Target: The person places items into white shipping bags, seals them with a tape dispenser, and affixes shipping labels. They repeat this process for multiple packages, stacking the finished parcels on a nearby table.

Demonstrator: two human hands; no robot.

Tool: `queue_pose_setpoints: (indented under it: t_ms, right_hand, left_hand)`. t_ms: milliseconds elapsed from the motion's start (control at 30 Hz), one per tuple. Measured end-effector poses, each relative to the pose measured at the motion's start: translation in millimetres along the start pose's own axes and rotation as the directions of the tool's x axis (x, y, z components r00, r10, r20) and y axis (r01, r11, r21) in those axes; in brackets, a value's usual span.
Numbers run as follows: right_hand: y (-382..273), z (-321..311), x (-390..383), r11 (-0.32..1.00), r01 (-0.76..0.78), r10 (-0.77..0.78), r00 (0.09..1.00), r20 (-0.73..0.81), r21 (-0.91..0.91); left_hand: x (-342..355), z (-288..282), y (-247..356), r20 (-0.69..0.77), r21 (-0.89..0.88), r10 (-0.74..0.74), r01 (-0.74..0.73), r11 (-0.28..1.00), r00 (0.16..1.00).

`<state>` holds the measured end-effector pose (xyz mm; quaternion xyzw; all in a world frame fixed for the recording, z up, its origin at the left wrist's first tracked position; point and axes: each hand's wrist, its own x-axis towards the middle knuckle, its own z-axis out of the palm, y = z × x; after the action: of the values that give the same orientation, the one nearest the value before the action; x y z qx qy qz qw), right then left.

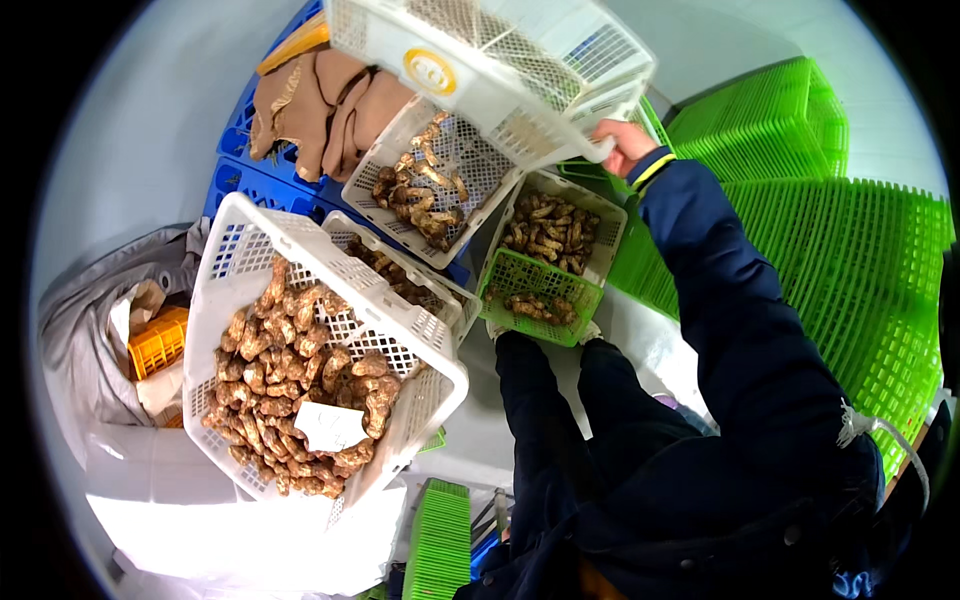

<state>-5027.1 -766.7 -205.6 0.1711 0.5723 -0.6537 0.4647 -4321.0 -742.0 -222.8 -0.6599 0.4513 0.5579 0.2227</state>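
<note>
My right hand [625, 148], in a navy sleeve, is closed around the rim corner of a white plastic crate [460, 95]. That crate hangs tilted at the top of the view, and its mesh bottom shows. Under it sits a white crate [365, 188] with a few brown mushrooms [410, 208]. Nearer my feet, mushrooms lie in another white crate [612, 215] and in a small green basket [590, 308]. On the left, a large white crate [225, 255] is heaped with mushrooms [265, 400], a white paper slip [330, 427] on top. My left hand does not show.
Tall stacks of green baskets [830, 260] line the right side, and another green stack [438, 540] stands at the bottom. A blue pallet [235, 190] carries brown cloth [330, 110]. Grey sheeting [85, 300] and a yellow basket [160, 343] lie at far left.
</note>
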Motion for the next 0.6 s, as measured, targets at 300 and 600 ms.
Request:
queue_pose_setpoints:
  t_ms: [300, 600]
  right_hand:
    - [87, 13, 59, 0.946, 0.324, -0.305, 0.885, -0.351, -0.005]
    - [187, 55, 82, 0.998, -0.061, 0.064, 0.975, -0.213, 0.021]
  left_hand:
    - [-16, 29, -21, -0.028, -0.065, -0.006, 0.004, 0.998, 1.0]
    - [-50, 64, -56, -0.086, -0.158, -0.042, 0.028, 0.987, 0.995]
